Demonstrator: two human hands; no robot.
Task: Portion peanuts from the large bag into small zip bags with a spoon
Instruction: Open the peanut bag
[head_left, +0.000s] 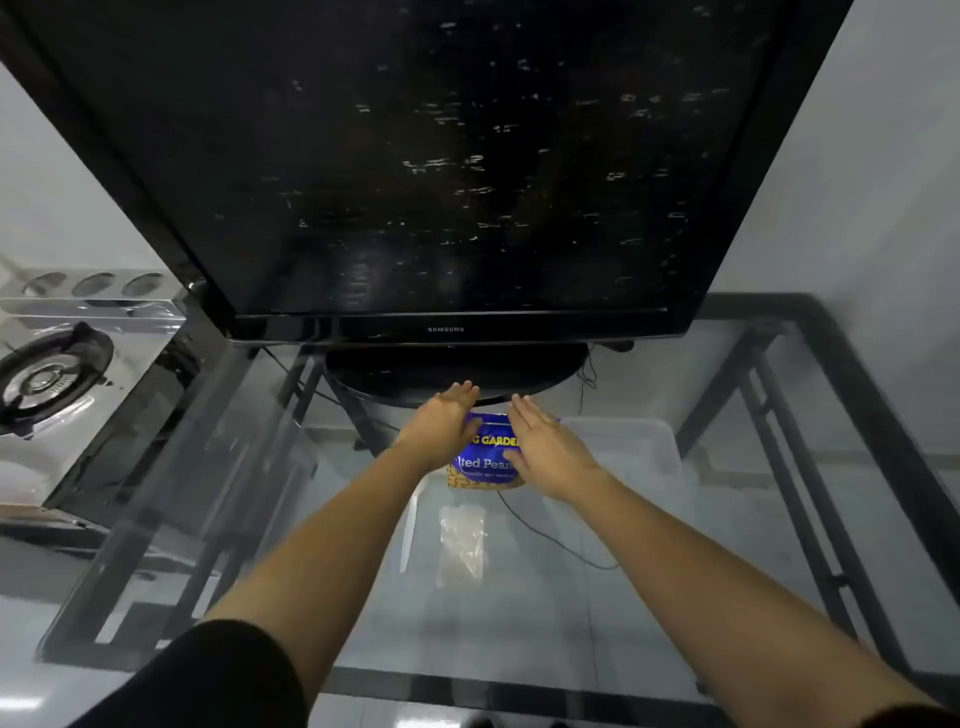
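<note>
Grip apart on both sides, fingers straight. Past a clear zip bag (462, 545) lying flat on the glass worktop (519, 693), the left hand (441, 421) and right hand (545, 447) flank the blue peanut bag (485, 462). Just behind it sits a black TV base (457, 374), with a stove (47, 374) far left.

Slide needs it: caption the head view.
Left hand and right hand flank the blue peanut bag on the glass table, small zip bag nearer.
</note>
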